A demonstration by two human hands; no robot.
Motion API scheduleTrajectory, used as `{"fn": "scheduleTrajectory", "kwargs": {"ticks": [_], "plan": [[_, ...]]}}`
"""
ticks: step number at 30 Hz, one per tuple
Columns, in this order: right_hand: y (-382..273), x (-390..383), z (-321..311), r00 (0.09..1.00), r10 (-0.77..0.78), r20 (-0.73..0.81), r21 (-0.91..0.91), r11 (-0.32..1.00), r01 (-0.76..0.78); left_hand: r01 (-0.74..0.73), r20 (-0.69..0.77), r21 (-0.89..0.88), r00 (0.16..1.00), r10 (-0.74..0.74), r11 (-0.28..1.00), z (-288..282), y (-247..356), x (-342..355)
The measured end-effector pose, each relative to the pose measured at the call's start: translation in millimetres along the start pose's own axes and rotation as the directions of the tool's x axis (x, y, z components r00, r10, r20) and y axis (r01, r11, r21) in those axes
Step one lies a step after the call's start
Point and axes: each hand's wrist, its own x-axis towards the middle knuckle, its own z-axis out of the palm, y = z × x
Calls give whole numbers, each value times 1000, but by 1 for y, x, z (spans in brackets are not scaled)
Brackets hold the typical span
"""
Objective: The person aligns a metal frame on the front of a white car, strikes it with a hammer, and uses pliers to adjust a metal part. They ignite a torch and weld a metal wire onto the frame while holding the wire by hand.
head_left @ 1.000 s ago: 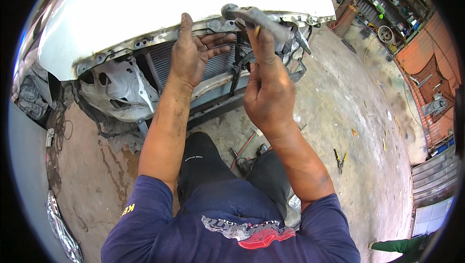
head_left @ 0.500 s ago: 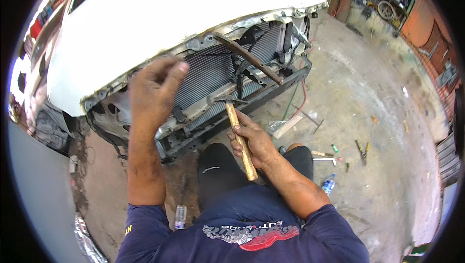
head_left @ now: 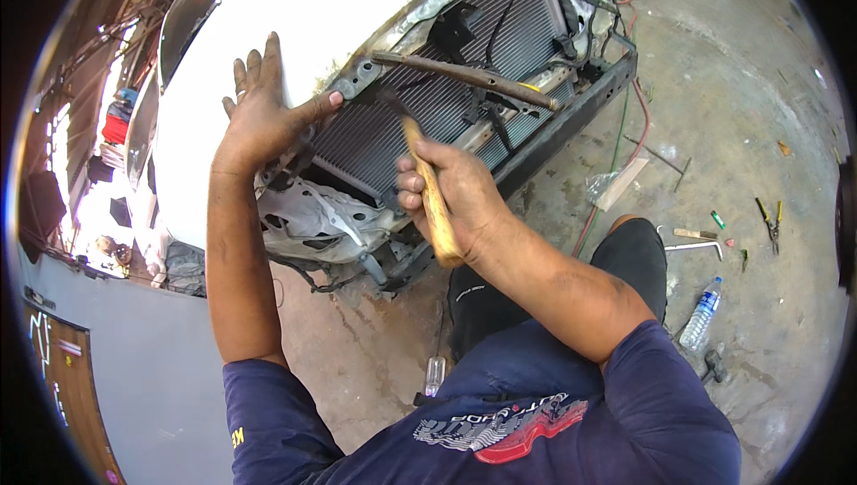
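Note:
My left hand [head_left: 259, 119] lies with spread fingers on the front edge of the car's white hood [head_left: 330, 12]; its thumb reaches toward a metal bracket [head_left: 359, 79]. My right hand [head_left: 460, 186] is wrapped round the wooden handle of a hammer [head_left: 432, 199]. The hammer's dark head is raised in front of the radiator [head_left: 513, 25], near that bracket, and looks blurred. A rusty metal bar [head_left: 473, 77] juts out from the hood's edge above the hammer, slanting to the right. Below runs a dark bumper beam [head_left: 585, 110].
On the concrete floor at right are a water bottle [head_left: 701, 314], pliers [head_left: 771, 226], an L-shaped metal tool [head_left: 703, 245] and a dark-headed tool [head_left: 714, 366]. Red and green hoses [head_left: 644, 115] trail by the bumper. A clear bottle [head_left: 435, 376] stands near my leg. A grey panel [head_left: 152, 342] rises at left.
My left hand has come down from the air onto the hood's edge, fingers spreading. The hammer has risen toward the hood's edge. My view has turned leftward.

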Motion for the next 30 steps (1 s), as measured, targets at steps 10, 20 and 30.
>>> {"fn": "scheduleTrajectory", "kwargs": {"ticks": [10, 20, 30], "plan": [[-12, -5, -5, 997, 23, -75, -65, 997, -27, -48, -16, -33, 999, 48, 998, 4, -6, 5], [-15, 2, -6, 987, -76, -142, -74, 995, 66, -56, -31, -48, 998, 54, 997, 8, -9, 6], [-21, 1, -8, 999, -40, 10, -175, 984, 41, -64, -78, -67, 995, 58, 996, 9, -7, 6]]}}
